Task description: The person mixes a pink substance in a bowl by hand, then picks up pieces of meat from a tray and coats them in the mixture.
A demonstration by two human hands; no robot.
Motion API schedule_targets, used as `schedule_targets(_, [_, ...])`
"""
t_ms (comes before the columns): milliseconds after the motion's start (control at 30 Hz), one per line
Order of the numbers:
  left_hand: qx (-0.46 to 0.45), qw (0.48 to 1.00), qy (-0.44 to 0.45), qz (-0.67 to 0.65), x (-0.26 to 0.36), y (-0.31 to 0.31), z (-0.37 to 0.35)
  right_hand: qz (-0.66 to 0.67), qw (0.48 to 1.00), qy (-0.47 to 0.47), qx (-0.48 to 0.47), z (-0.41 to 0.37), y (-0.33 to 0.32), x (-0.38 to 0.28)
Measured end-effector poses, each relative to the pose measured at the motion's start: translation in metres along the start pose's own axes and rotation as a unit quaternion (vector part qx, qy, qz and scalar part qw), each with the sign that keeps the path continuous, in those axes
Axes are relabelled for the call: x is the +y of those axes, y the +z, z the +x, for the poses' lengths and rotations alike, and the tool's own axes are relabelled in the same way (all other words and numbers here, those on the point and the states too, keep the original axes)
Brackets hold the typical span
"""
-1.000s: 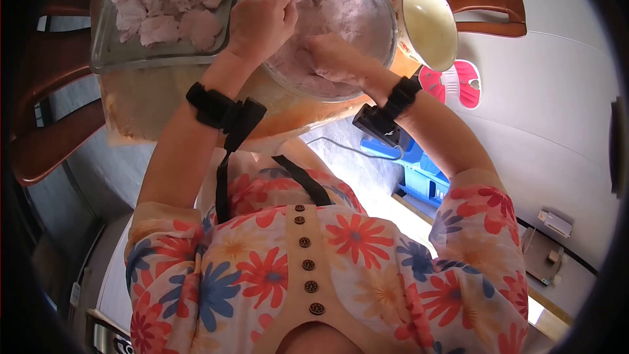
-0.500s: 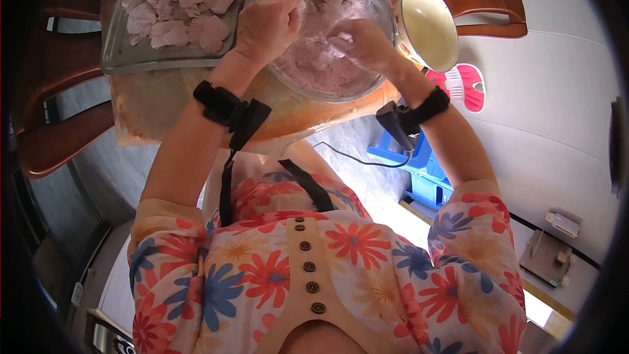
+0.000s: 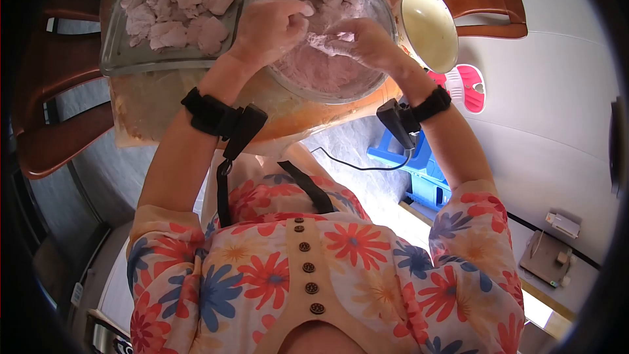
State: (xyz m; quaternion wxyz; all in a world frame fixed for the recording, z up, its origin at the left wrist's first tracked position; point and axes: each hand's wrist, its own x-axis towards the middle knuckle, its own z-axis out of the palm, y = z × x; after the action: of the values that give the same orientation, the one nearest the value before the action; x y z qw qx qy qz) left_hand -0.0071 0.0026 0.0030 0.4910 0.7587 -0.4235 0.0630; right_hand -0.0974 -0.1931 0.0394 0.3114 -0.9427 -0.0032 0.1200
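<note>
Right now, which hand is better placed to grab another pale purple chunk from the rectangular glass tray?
Left, likely. The left hand is over the rim of the round glass bowl, beside the rectangular glass tray; the right hand is farther, pinching purple mash over the bowl.

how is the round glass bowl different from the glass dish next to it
The bowl is round and deep; the dish is rectangular and shallow. The bowl holds soft pale purple mash; the dish holds separate chunks. The left hand and right hand are over the bowl, the right pinching some mash, while the dish is untouched. Both are clear glass, side by side, with similar pale purple food.
</note>
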Motion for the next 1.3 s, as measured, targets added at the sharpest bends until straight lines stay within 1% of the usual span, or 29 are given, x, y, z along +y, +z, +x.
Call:
schedule_targets(33, [0.0, 1.0, -0.001, 0.001, 0.009, -0.005, 0.003, 0.049, 0.999, -0.004, -0.014, 0.001, -0.002, -0.001])
schedule_targets(100, [-0.18, 0.972, -0.152, -0.006, 0.024, -0.014, 0.009, 0.063, 0.998, 0.013, -0.018, 0.002, -0.002, -0.006])
schedule_targets(133, [-0.18, 0.972, -0.15, -0.006, 0.022, -0.011, 0.008, 0.075, 0.996, 0.031, -0.02, 0.002, -0.004, -0.008])
schedule_targets(200, [-0.166, 0.984, -0.046, 0.055, 0.016, -0.006, 0.007, 0.095, 0.995, 0.017, -0.017, 0.003, -0.009, -0.01])
schedule_targets(267, [-0.155, 0.984, -0.061, 0.056, 0.012, -0.007, 0.008, 0.119, 0.993, 0.004, -0.019, 0.002, -0.011, -0.007])
schedule_targets(333, [-0.144, 0.985, -0.073, 0.058, 0.01, -0.014, 0.011, 0.091, 0.995, -0.016, 0.024, 0.001, -0.011, 0.004])
schedule_targets(367, [-0.121, 0.986, -0.105, 0.039, 0.007, -0.023, 0.011, 0.092, 0.995, -0.016, 0.024, -0.001, -0.006, 0.006])
schedule_targets(433, [-0.098, 0.986, -0.137, 0.019, 0.0, -0.043, 0.014, -0.17, 0.984, 0.013, 0.057, -0.008, 0.006, 0.003])
schedule_targets(467, [-0.065, 0.984, -0.16, 0.036, -0.003, -0.056, 0.015, -0.168, 0.984, 0.015, 0.056, -0.008, 0.013, -0.003])
schedule_targets(500, [-0.031, 0.981, -0.182, 0.053, -0.008, -0.069, 0.015, -0.196, 0.979, 0.062, 0.01, -0.005, 0.019, -0.015])
schedule_targets(533, [-0.03, 0.975, -0.216, 0.044, -0.016, -0.082, 0.014, -0.223, 0.968, 0.109, -0.035, -0.003, 0.023, -0.021])
schedule_targets(567, [-0.028, 0.968, -0.248, 0.035, -0.027, -0.094, 0.014, -0.22, 0.968, 0.111, -0.034, -0.002, 0.03, -0.015])
schedule_targets(633, [-0.034, 0.96, -0.273, 0.043, -0.049, -0.114, 0.01, -0.159, 0.986, -0.012, -0.052, 0.002, 0.041, 0.002])
schedule_targets(667, [-0.036, 0.952, -0.3, 0.051, -0.063, -0.123, 0.008, -0.158, 0.986, -0.011, -0.052, 0.003, 0.037, 0.009])
schedule_targets(700, [-0.036, 0.952, -0.3, 0.05, -0.085, -0.131, 0.002, -0.144, 0.987, -0.057, -0.04, 0.002, 0.029, 0.015])
schedule_targets(733, [-0.057, 0.966, -0.239, 0.076, -0.11, -0.137, -0.006, -0.129, 0.986, -0.103, -0.029, -0.001, 0.021, 0.019])
schedule_targets(767, [-0.077, 0.976, -0.179, 0.102, -0.123, -0.139, -0.012, -0.13, 0.986, -0.103, -0.031, -0.005, 0.014, 0.017])
schedule_targets(800, [-0.075, 0.976, -0.18, 0.101, -0.122, -0.139, -0.012, -0.134, 0.99, -0.038, 0.018, -0.011, 0.005, 0.012])
schedule_targets(833, [-0.027, 0.956, -0.29, 0.027, -0.121, -0.139, -0.012, -0.137, 0.988, 0.028, 0.068, -0.014, 0.0, 0.009])
schedule_targets(867, [0.021, 0.918, -0.393, -0.047, -0.119, -0.139, -0.012, -0.139, 0.988, 0.027, 0.067, -0.015, 0.001, 0.014])
schedule_targets(900, [0.022, 0.918, -0.393, -0.049, -0.125, -0.14, -0.014, -0.187, 0.981, 0.054, 0.02, -0.015, 0.005, 0.023])
schedule_targets(933, [0.034, 0.931, -0.363, 0.013, -0.134, -0.141, -0.015, -0.234, 0.969, 0.08, -0.026, -0.015, 0.008, 0.027])
schedule_targets(967, [0.044, 0.94, -0.331, 0.076, -0.142, -0.142, -0.017, -0.235, 0.968, 0.08, -0.025, -0.015, 0.011, 0.029])
schedule_targets(1033, [0.064, 0.941, -0.305, 0.13, -0.133, -0.142, -0.013, -0.044, 0.995, -0.078, 0.049, -0.011, 0.02, 0.024])
schedule_targets(1067, [0.082, 0.939, -0.28, 0.185, -0.128, -0.141, -0.013, -0.043, 0.995, -0.077, 0.049, -0.01, 0.019, 0.022])
schedule_targets(1133, [0.095, 0.94, -0.284, 0.163, -0.093, -0.137, -0.006, 0.023, 0.997, 0.064, -0.045, -0.008, 0.016, 0.013])
schedule_targets(1167, [0.111, 0.94, -0.289, 0.142, -0.079, -0.133, -0.002, 0.023, 0.997, 0.065, -0.045, -0.007, 0.018, 0.018])
schedule_targets(1233, [0.105, 0.953, -0.261, 0.108, -0.074, -0.119, -0.003, -0.035, 0.997, -0.038, 0.057, -0.001, 0.021, 0.024])
schedule_targets(1300, [0.099, 0.964, -0.235, 0.075, -0.06, -0.106, -0.003, -0.045, 0.998, -0.022, 0.029, 0.0, 0.015, 0.017])
